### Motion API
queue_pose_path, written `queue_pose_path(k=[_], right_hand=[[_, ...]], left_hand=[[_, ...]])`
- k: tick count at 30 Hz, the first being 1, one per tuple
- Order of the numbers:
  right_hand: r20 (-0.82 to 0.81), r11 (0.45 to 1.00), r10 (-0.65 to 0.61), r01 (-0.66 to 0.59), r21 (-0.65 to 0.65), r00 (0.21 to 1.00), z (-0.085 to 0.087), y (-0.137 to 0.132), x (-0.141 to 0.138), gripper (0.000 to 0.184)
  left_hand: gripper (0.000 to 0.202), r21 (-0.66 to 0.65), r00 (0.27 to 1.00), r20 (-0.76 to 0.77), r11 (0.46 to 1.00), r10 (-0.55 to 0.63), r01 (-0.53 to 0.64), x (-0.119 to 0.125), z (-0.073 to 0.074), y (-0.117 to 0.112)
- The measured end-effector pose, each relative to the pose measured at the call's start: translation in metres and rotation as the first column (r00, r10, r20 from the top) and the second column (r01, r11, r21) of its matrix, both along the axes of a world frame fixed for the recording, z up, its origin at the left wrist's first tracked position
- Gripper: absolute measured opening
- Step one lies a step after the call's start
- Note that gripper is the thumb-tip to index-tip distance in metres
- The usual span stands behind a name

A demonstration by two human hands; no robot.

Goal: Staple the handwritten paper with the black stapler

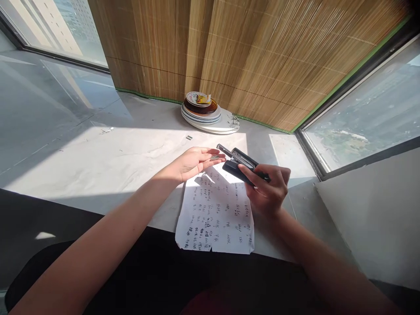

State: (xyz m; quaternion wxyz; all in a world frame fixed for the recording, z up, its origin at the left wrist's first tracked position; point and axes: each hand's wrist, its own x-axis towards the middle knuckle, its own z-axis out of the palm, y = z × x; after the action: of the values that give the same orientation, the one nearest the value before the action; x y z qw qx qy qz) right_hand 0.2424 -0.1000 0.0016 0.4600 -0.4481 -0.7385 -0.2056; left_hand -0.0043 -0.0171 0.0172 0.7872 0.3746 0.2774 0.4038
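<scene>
Paper (216,210) under both hands, right hand (267,188) gripping stapler (238,164)

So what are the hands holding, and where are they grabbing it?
The right hand grips a black stapler, opened up, by its rear end. The left hand pinches a small strip of staples at its fingertips, just above the written paper.

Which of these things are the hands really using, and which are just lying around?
In use:
- black stapler, opened up, held in the right hand
- strip of staples at the left hand fingertips
- handwritten paper under both hands

Lying about:
- stack of plates
- loose staples on the sill
</scene>
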Motion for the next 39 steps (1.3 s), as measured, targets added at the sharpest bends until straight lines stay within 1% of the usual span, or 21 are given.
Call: queue_pose_path(k=[1, 2, 3, 4, 6, 8, 10, 11, 12, 13, 15, 17, 19, 21, 23, 24, 27, 29, 32, 36, 39], right_hand=[[-0.108, 0.998, 0.000, -0.007, -0.069, 0.994, 0.004, 0.000, -0.002, 0.040], [-0.217, 0.988, 0.011, -0.045, -0.150, 0.976, 0.007, -0.001, -0.003, 0.035], [-0.317, 0.965, 0.034, -0.113, -0.235, 0.948, 0.010, -0.001, -0.005, 0.032], [-0.400, 0.926, 0.066, -0.205, -0.316, 0.914, 0.012, -0.002, -0.007, 0.029], [-0.507, 0.803, 0.152, -0.405, -0.437, 0.849, 0.013, -0.003, -0.010, 0.025], [-0.549, 0.657, 0.231, -0.545, -0.521, 0.803, 0.009, -0.003, -0.013, 0.025], [-0.560, 0.539, 0.283, -0.612, -0.579, 0.779, 0.005, -0.001, -0.016, 0.027], [-0.561, 0.499, 0.296, -0.625, -0.600, 0.774, 0.003, 0.000, -0.017, 0.027], [-0.558, 0.474, 0.301, -0.629, -0.616, 0.773, 0.002, 0.001, -0.017, 0.027], [-0.551, 0.466, 0.304, -0.626, -0.625, 0.777, 0.001, 0.003, -0.017, 0.026], [-0.527, 0.492, 0.308, -0.607, -0.624, 0.792, 0.002, 0.005, -0.015, 0.026], [-0.493, 0.556, 0.318, -0.581, -0.594, 0.810, 0.003, 0.005, -0.013, 0.031], [-0.471, 0.599, 0.342, -0.575, -0.558, 0.813, 0.005, 0.004, -0.012, 0.040], [-0.455, 0.602, 0.386, -0.593, -0.535, 0.802, 0.005, 0.003, -0.012, 0.050], [-0.434, 0.594, 0.420, -0.604, -0.532, 0.797, 0.005, 0.002, -0.013, 0.055], [-0.420, 0.602, 0.423, -0.596, -0.532, 0.803, 0.004, 0.002, -0.013, 0.055], [-0.361, 0.655, 0.405, -0.542, -0.526, 0.840, 0.005, 0.003, -0.013, 0.047], [-0.325, 0.674, 0.416, -0.528, -0.516, 0.849, 0.006, 0.004, -0.013, 0.043], [-0.324, 0.675, 0.439, -0.545, -0.497, 0.838, 0.007, 0.006, -0.012, 0.039], [-0.390, 0.657, 0.400, -0.557, -0.508, 0.829, 0.007, 0.008, -0.011, 0.026], [-0.420, 0.647, 0.386, -0.565, -0.512, 0.821, 0.007, 0.009, -0.012, 0.022]], left_hand=[[0.021, 0.003, 0.998, -0.001, 0.998, 0.062, -0.062, -0.002, 0.000, 0.001], [0.022, 0.013, 0.991, 0.004, 0.991, 0.133, -0.133, -0.004, 0.000, 0.002], [0.022, 0.027, 0.978, 0.016, 0.978, 0.207, -0.208, -0.006, 0.001, 0.004], [0.024, 0.040, 0.963, 0.027, 0.962, 0.270, -0.270, -0.008, 0.001, 0.005], [0.028, 0.053, 0.941, 0.025, 0.939, 0.338, -0.339, -0.011, 0.000, 0.009], [0.031, 0.057, 0.936, 0.007, 0.935, 0.351, -0.351, -0.011, -0.002, 0.011], [0.029, 0.080, 0.944, -0.001, 0.941, 0.330, -0.329, -0.009, -0.004, 0.012], [0.025, 0.097, 0.948, -0.003, 0.944, 0.317, -0.315, -0.008, -0.005, 0.012], [0.021, 0.115, 0.953, -0.013, 0.947, 0.304, -0.301, -0.006, -0.005, 0.011], [0.016, 0.136, 0.956, -0.033, 0.949, 0.293, -0.286, -0.005, -0.005, 0.010], [0.010, 0.201, 0.958, -0.104, 0.949, 0.267, -0.243, -0.002, -0.002, 0.006], [0.019, 0.301, 0.951, -0.193, 0.937, 0.243, -0.178, 0.000, 0.003, 0.000], [0.030, 0.405, 0.936, -0.269, 0.909, 0.228, -0.105, 0.002, 0.009, -0.005], [0.032, 0.477, 0.919, -0.321, 0.877, 0.227, -0.050, 0.004, 0.013, -0.010], [0.028, 0.518, 0.905, -0.356, 0.855, 0.234, -0.017, 0.006, 0.015, -0.013], [0.028, 0.531, 0.899, -0.367, 0.847, 0.240, -0.009, 0.007, 0.014, -0.015], [0.028, 0.562, 0.894, -0.366, 0.827, 0.257, -0.008, 0.008, 0.011, -0.016], [0.028, 0.582, 0.898, -0.353, 0.813, 0.264, -0.010, 0.008, 0.008, -0.015], [0.028, 0.599, 0.890, -0.356, 0.801, 0.285, -0.017, 0.008, 0.003, -0.014], [0.031, 0.613, 0.880, -0.365, 0.790, 0.304, -0.019, 0.007, 0.002, -0.013], [0.033, 0.615, 0.883, -0.363, 0.789, 0.297, -0.012, 0.007, 0.002, -0.013]])
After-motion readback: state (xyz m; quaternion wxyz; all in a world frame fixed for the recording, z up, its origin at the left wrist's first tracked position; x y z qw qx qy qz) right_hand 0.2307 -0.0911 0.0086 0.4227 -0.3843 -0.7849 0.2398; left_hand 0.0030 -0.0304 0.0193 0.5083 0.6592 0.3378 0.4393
